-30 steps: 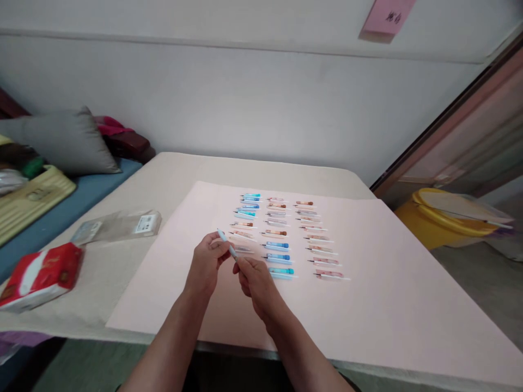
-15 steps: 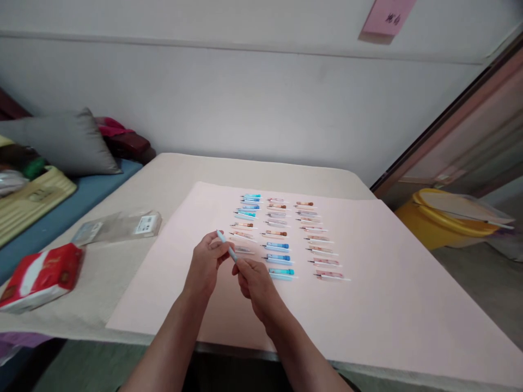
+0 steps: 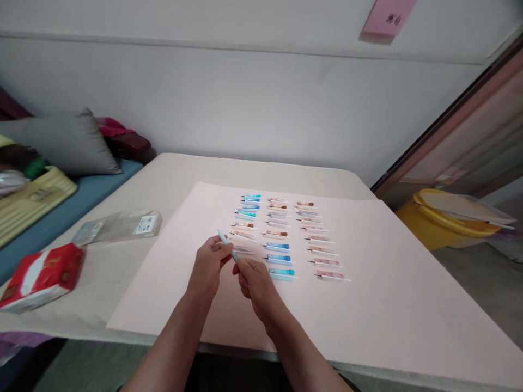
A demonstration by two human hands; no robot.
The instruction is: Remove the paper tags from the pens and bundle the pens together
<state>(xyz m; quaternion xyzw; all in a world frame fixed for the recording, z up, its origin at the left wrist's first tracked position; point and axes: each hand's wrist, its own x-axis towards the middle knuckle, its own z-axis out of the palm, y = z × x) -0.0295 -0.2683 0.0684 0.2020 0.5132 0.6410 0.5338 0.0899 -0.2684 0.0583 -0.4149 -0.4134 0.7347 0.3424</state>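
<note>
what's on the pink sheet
Three columns of pens lie on the pink sheet. The left hand and right hand, holding a pale pen, cover part; anything behind them is hidden.

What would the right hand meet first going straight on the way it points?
Beyond the pale blue pen that the right hand grips, probably the left hand, which also holds the pen and lies ahead, up and left in the picture. Depth is uncertain from one view.
</note>
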